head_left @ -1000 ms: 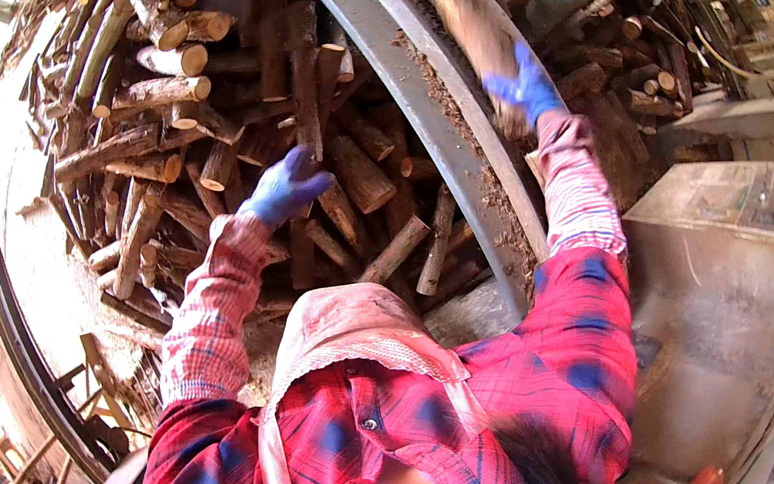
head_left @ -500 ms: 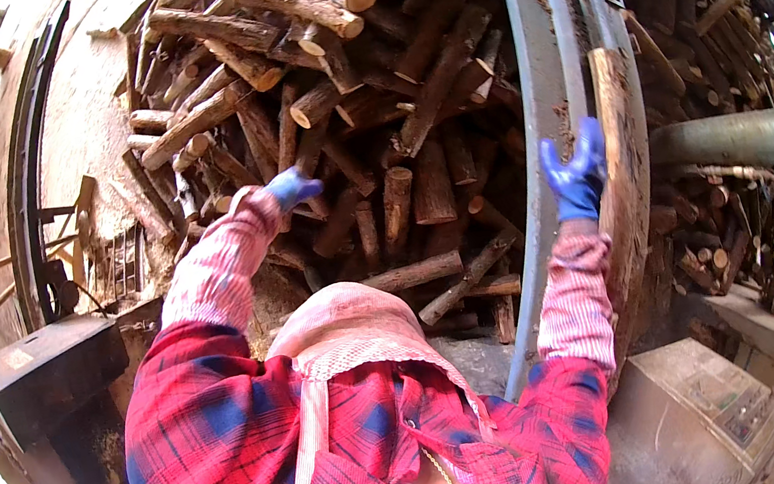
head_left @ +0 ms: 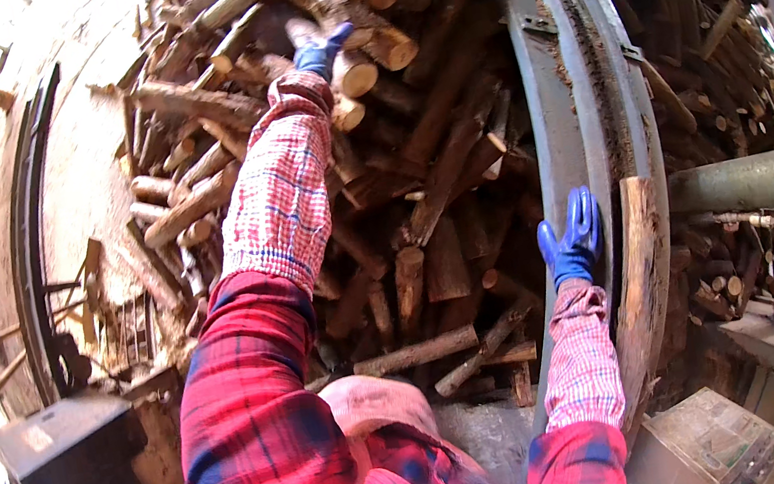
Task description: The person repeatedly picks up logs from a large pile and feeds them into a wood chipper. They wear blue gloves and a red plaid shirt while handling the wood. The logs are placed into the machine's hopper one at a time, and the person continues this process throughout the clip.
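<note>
Woodpile (head_left: 446,177) under left hand (head_left: 317,56), log (head_left: 636,278) beside right hand (head_left: 571,248)

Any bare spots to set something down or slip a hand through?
The grey trough's left plate, beyond the right hand, between the ridge and the log pile. Also the pale surface between the log pile and black rail. Crowded: the log pile around the left hand, and the trough's right side, where a long log lies.

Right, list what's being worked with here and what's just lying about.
Being worked with:
log pile, at the left hand
metal track, at the spread right hand
log along the track

Apparently just lying about, untouched:
dark box
dark rail
thick pipe
</note>
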`<action>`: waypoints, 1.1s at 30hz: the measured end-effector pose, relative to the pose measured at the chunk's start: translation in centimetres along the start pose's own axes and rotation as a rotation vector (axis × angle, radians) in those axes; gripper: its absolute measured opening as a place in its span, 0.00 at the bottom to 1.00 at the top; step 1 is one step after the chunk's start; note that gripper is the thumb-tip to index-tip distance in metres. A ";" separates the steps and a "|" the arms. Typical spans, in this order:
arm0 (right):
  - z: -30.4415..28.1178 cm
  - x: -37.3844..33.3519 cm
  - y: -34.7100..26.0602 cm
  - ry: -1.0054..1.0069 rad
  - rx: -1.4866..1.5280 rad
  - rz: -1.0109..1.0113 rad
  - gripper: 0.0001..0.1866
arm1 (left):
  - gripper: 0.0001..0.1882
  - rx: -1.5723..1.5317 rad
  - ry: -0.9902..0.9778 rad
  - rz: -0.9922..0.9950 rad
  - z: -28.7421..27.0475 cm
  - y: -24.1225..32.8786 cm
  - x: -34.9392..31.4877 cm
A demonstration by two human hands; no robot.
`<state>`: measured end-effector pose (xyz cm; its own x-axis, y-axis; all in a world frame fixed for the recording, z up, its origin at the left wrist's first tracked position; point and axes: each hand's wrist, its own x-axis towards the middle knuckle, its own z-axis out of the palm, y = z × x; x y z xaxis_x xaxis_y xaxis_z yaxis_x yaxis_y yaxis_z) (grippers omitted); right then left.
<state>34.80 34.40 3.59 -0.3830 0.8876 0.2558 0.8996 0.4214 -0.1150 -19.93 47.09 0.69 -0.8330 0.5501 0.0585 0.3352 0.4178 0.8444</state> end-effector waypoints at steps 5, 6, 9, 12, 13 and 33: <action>-0.4 0.9 -1.5 -0.015 0.082 -0.006 0.44 | 0.60 0.061 -0.122 -0.101 2.1 -2.0 7.8; -0.2 1.2 -1.7 -0.019 0.075 -0.015 0.43 | 0.60 0.095 -0.132 -0.141 2.0 -2.2 7.7; -1.6 -0.7 0.9 -0.029 -0.021 0.077 0.44 | 0.51 -0.225 -0.464 -0.152 4.9 4.3 0.0; -0.8 -0.3 0.5 -0.052 -0.046 0.090 0.45 | 0.31 -0.648 -0.711 -0.224 0.1 4.0 -4.3; -0.9 -0.4 0.4 -0.046 -0.053 0.090 0.45 | 0.29 -0.814 -0.755 -0.385 -2.3 3.7 -6.7; 2.3 -9.3 -32.5 -0.901 2.007 0.600 0.27 | 0.44 -0.388 -0.763 -0.236 -31.3 -6.6 -40.4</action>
<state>8.61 12.91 2.72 -0.7207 0.5264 -0.4511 -0.1620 -0.7605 -0.6288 -2.30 -0.54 9.41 -0.2945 0.8707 -0.3938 -0.0966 0.3828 0.9188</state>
